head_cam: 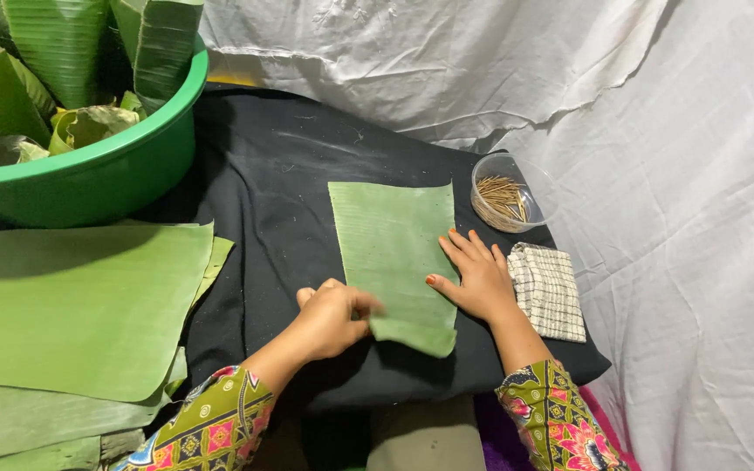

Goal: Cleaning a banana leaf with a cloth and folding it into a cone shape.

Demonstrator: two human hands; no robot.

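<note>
A rectangular piece of green banana leaf (394,244) lies flat on a black cloth (263,192). My left hand (329,318) pinches the leaf's near left corner and lifts its edge slightly. My right hand (477,279) rests flat with fingers spread on the leaf's right edge, pressing it down. Both arms wear patterned sleeves.
A green plastic basin (98,174) full of rolled banana leaves stands at the far left. A stack of cut leaf sheets (71,314) lies at the left. A clear bowl of small wooden picks (503,196) and a folded checked cloth (547,292) sit at the right. White fabric surrounds the area.
</note>
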